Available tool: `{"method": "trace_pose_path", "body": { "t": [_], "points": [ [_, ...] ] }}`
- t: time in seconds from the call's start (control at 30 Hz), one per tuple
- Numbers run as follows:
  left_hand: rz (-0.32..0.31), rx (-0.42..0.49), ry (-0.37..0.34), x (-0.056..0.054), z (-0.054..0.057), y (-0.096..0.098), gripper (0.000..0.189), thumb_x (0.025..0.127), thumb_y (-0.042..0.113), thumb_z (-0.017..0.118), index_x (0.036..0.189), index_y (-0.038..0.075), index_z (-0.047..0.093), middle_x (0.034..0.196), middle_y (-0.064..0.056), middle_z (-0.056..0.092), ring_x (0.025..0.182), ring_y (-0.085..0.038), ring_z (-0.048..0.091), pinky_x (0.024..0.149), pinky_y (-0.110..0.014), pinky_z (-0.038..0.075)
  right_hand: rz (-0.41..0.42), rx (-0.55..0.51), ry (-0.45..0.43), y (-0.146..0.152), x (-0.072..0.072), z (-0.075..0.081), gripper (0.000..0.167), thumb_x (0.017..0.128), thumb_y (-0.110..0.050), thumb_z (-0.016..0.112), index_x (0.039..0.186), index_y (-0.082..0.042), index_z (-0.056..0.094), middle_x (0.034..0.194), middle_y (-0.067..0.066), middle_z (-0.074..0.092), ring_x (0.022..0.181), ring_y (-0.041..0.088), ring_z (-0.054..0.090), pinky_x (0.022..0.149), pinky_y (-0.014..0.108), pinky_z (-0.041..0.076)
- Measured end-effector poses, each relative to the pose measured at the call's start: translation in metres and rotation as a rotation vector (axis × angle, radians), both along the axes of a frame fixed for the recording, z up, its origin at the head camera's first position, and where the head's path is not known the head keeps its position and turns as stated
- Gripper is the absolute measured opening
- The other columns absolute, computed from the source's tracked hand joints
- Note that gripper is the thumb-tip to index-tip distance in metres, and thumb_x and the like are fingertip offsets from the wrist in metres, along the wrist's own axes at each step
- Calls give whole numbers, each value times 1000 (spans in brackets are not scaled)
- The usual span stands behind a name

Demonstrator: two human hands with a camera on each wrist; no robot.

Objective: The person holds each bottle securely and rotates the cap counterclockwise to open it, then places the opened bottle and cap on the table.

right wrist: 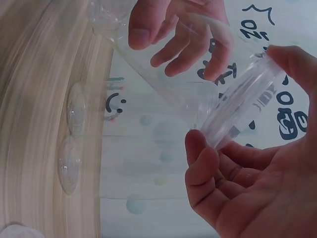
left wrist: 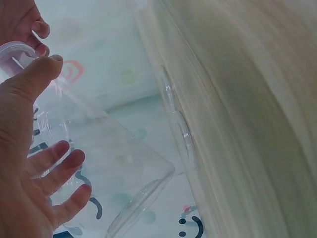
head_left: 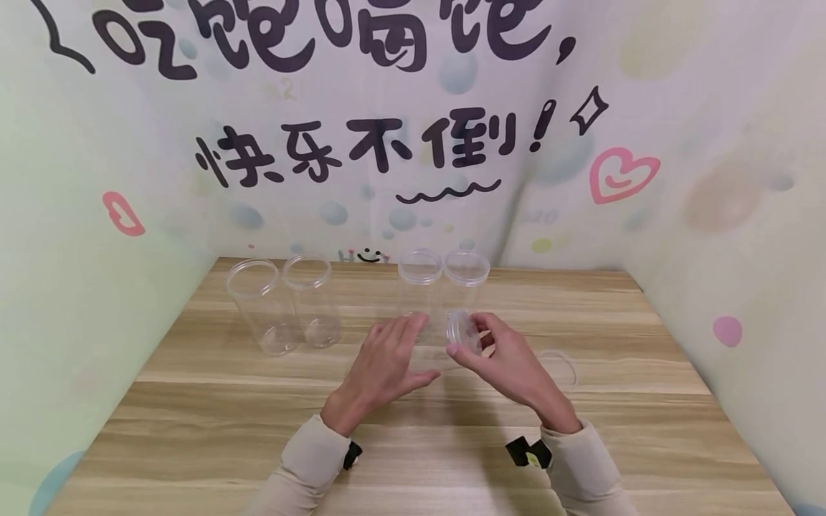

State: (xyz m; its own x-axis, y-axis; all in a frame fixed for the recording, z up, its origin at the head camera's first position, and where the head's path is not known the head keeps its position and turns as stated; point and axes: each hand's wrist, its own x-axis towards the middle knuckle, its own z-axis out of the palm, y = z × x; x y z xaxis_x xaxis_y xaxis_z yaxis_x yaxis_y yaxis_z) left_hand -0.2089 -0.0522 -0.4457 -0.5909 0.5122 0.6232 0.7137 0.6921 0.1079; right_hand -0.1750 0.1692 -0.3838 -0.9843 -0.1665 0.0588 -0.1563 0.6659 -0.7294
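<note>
A clear plastic jar [right wrist: 153,84] is tilted on its side, its round rimmed end [head_left: 459,330] toward my right hand [head_left: 510,358]. My right thumb and fingers grip that end, seen edge-on in the right wrist view. From there the body slants down toward my left hand [head_left: 383,362]. The left fingers [left wrist: 64,171] spread beside the transparent wall, loosely bent, with the thumb apart from them. Whether they touch the wall is hard to tell. In the head view the jar's body is barely visible between the hands.
Two clear jars [head_left: 310,301] stand upright at the table's left. Two more jars [head_left: 466,269] stand side by side near the back edge, beyond my hands. A thin clear round lid [head_left: 560,365] lies beside my right wrist. A printed cloth wall [head_left: 361,215] closes off the back.
</note>
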Motion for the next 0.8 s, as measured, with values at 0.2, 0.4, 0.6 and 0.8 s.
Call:
{"method": "trace_pose_path", "body": {
  "t": [0.2, 0.4, 0.6, 0.8],
  "points": [
    [-21, -19, -16, 0, 1, -1, 89, 70, 50, 86, 137, 6, 46, 123, -9, 63, 112, -25, 62, 90, -46, 52, 40, -20, 14, 5, 0, -1, 69, 84, -46, 75, 137, -8, 51, 123, 11, 62, 95, 21, 61, 68, 31, 52],
    [-25, -28, -43, 0, 1, -2, 89, 71, 50, 85, 138, 7, 47, 125, -9, 63, 115, -24, 61, 91, -46, 52, 68, -43, 23, 6, 1, -1, 65, 82, -38, 78, 135, -10, 51, 126, 11, 60, 96, 20, 60, 73, 30, 52],
    [-30, -41, -68, 1, 1, -4, 88, 72, 50, 84, 138, 7, 48, 126, -9, 62, 116, -23, 59, 90, -44, 52, 99, -55, 46, 8, 1, -2, 66, 81, -34, 80, 134, -8, 52, 127, 11, 59, 100, 24, 60, 75, 30, 52],
    [-41, -33, -107, 1, 2, -6, 88, 72, 52, 83, 139, 7, 47, 129, -8, 61, 118, -23, 59, 89, -44, 52, 131, -66, 82, 8, 1, -4, 66, 79, -32, 82, 134, -11, 53, 126, 6, 59, 101, 23, 59, 76, 36, 53]
  ]
}}
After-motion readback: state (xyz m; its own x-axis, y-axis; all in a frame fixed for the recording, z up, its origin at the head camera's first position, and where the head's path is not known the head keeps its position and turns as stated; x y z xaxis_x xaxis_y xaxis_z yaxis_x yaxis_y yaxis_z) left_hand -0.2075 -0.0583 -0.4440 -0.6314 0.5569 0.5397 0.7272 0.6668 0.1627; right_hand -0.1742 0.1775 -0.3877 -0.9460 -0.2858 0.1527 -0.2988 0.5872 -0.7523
